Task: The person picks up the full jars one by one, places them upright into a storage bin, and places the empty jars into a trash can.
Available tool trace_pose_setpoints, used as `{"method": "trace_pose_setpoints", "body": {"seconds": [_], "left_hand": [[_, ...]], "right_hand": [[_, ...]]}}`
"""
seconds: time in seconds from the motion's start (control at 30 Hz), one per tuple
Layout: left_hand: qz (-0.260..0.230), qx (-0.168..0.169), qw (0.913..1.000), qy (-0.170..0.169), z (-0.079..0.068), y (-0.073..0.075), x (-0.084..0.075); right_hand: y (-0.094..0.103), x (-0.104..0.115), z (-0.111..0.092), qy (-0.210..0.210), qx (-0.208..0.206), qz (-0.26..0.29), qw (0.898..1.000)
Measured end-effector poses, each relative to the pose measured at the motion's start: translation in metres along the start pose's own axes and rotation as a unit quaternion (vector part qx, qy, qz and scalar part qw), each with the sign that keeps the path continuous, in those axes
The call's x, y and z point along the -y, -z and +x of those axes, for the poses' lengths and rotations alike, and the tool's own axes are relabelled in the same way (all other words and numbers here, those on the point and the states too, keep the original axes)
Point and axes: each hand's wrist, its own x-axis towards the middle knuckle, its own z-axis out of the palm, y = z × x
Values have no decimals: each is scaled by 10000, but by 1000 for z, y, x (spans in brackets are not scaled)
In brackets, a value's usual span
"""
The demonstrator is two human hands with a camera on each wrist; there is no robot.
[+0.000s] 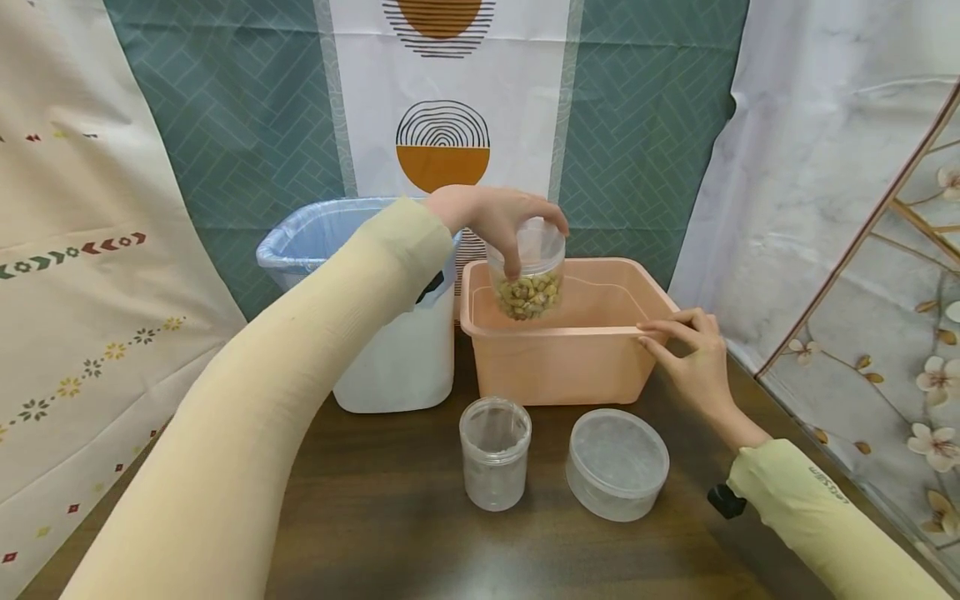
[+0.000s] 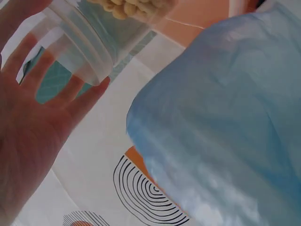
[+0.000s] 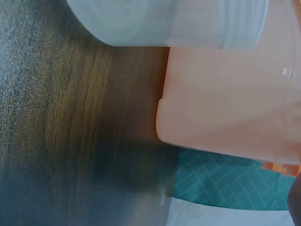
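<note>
My left hand (image 1: pixel 491 217) grips a clear plastic jar (image 1: pixel 543 246) from above, holding it over the left part of a peach plastic bin (image 1: pixel 562 367). Small yellowish-brown, nut-like pieces (image 1: pixel 528 297) fill the lower part of the jar. In the left wrist view, fingers spread round the jar's clear wall (image 2: pixel 80 42). With thumb and fingertips, my right hand (image 1: pixel 693 358) pinches the bin's rim at its front right corner. The bin's floor is hidden from the head view.
Left of the bin stands a white bin (image 1: pixel 397 367) lined with a blue bag (image 1: pixel 322 229). On the dark wooden table (image 1: pixel 390 533), nearer me, are a clear open jar (image 1: pixel 495 475) and a wide, round translucent container (image 1: pixel 618 467). Patterned cloths (image 1: pixel 645 125) hang around.
</note>
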Motion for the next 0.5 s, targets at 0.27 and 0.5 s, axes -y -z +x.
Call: {"method": "trace_pose_setpoints", "body": {"seconds": [0.27,0.5], "left_hand": [[-106,11,9996,260,12,-6,4],[-350,236,9987,293,22,-21,5]], "right_hand": [[-1,0,0,83,-118,24,9999],[0,2,0,89,-153,-14,9998]]}}
